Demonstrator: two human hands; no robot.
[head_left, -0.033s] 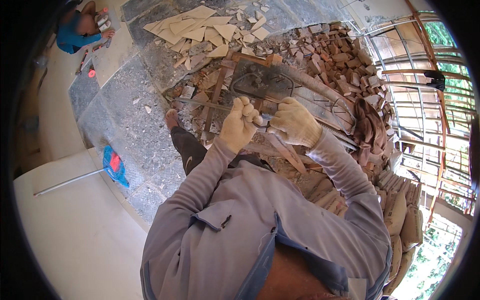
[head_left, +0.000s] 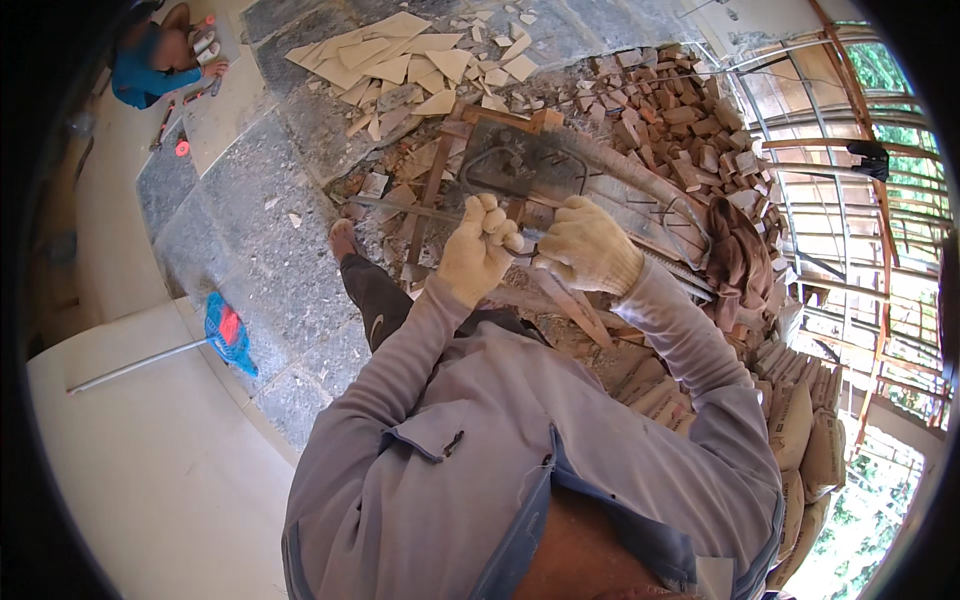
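My left hand, in a cream knit work glove, is closed with its fingers curled in front of my chest. Close beside it, my gloved right hand is closed too, palm down. A thin, dark, curved metal piece bridges the small gap between them, its ends hidden in the gloves. One thin metal rod runs out leftward from behind my left hand; whether that hand touches it cannot be told. Just beyond the hands, a bent metal bar frame lies on a dark plate edged with wood.
Broken cream tiles lie at the far side, a brick pile at far right. A brown cloth and stacked sacks are on the right. A blue net on a pole lies left. Another person crouches far left.
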